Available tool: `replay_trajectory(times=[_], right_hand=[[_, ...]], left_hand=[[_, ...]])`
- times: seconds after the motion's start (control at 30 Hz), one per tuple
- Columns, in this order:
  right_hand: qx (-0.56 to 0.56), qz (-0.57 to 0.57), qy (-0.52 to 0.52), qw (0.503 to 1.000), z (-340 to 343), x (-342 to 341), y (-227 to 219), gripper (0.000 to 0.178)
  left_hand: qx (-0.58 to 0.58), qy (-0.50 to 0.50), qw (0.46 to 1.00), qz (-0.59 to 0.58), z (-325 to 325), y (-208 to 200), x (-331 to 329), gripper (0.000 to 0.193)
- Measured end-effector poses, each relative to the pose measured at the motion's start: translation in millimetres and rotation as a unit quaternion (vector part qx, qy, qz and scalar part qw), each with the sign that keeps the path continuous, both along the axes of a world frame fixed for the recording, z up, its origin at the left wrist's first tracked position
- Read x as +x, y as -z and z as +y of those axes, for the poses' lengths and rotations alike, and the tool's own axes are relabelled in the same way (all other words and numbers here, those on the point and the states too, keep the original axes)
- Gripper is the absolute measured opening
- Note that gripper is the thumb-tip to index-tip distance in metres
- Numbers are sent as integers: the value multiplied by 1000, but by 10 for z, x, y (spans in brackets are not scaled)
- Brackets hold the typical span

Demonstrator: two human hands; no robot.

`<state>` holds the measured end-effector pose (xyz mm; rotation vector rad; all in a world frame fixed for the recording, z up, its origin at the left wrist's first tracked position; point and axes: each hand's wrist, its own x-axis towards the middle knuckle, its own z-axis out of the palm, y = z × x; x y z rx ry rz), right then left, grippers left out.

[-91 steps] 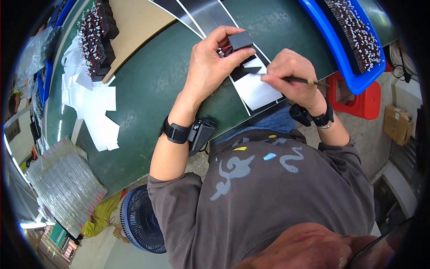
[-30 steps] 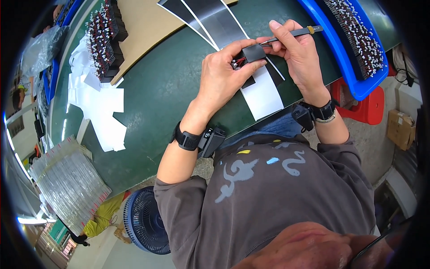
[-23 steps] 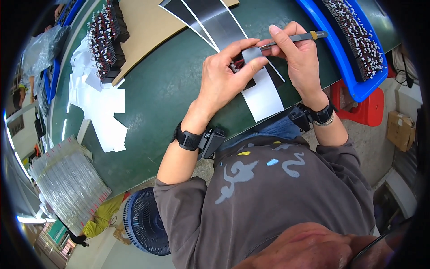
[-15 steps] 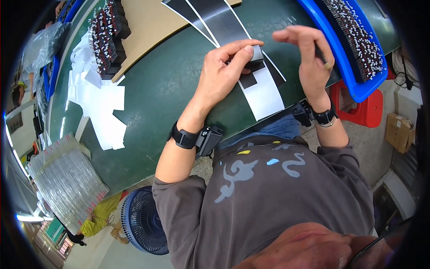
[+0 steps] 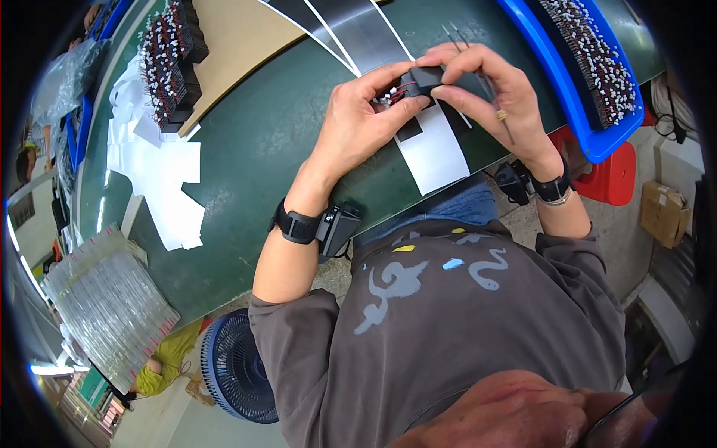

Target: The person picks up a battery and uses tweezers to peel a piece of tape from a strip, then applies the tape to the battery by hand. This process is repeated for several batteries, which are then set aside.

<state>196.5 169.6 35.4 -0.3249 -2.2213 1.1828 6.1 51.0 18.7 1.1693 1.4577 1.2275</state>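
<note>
Black connector block (image 5: 423, 79) is pinched by both hands, left (image 5: 358, 119) and right (image 5: 489, 93); wires seemingly part-fitted, trayfuls left.

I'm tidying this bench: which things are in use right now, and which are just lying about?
In use:
left hand
right hand
small black part
tweezers

Lying about:
white paper sheets
blue tray
clear packets
fan

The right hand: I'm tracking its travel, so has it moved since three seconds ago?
Yes. The right hand has gone up the white strip, away from the table's near edge, to pinch the small black part.
</note>
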Motion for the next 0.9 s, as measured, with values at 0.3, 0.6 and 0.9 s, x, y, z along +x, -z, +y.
replay_trajectory(times=[0.3,0.6,0.9], right_hand=[[166,-129,166,964,106,204,34,24],[-319,-100,97,937,-404,82,8,18],[-91,-137,206,965,-522,-140,189,24]], left_hand=[[20,-33,999,4,14,66,-127,40],[16,-52,998,10,21,97,-123,42],[20,-33,999,28,24,115,-118,43]])
